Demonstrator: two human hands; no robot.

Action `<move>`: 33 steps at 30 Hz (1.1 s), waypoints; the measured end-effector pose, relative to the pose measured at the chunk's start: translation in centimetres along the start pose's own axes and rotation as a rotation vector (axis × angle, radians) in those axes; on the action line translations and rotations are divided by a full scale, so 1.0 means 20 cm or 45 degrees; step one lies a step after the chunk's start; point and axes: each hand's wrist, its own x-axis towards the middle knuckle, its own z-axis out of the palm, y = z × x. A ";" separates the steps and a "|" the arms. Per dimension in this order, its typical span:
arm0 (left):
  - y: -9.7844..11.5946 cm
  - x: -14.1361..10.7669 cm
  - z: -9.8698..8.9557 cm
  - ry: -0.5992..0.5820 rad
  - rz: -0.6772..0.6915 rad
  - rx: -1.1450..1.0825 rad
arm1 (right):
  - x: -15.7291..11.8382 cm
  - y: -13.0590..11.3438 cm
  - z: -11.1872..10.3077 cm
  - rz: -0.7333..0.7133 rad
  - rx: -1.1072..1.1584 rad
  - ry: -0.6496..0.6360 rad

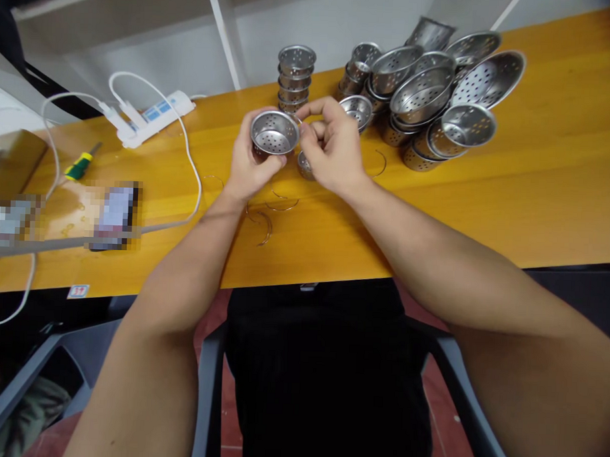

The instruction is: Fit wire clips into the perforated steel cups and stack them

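Note:
My left hand (252, 153) is wrapped around a small perforated metal strainer cup (275, 133), its open mouth tilted toward me. At the right side of its rim, my right hand (332, 143) is closed in a pinch. A thin piece may be between those fingertips, but it is too small to make out. Behind the held cup rises a stack of similar perforated cups (295, 71). Another small cup (306, 166) stands partly hidden beside my right hand. Several thin curved wires (283, 206) lie on the table in front of my hands.
Many perforated metal cups and bowls (422, 92) are piled at the back right of the wooden table (334, 243). Leftward are a white power strip (156, 120) with cables, a green-yellow screwdriver (80, 165) and a blurred phone (116, 215). A grey-white partition (272, 27) stands behind.

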 end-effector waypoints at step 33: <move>-0.03 -0.05 0.08 -0.053 0.141 -0.073 | 0.00 -0.08 -0.07 0.090 -0.380 -0.086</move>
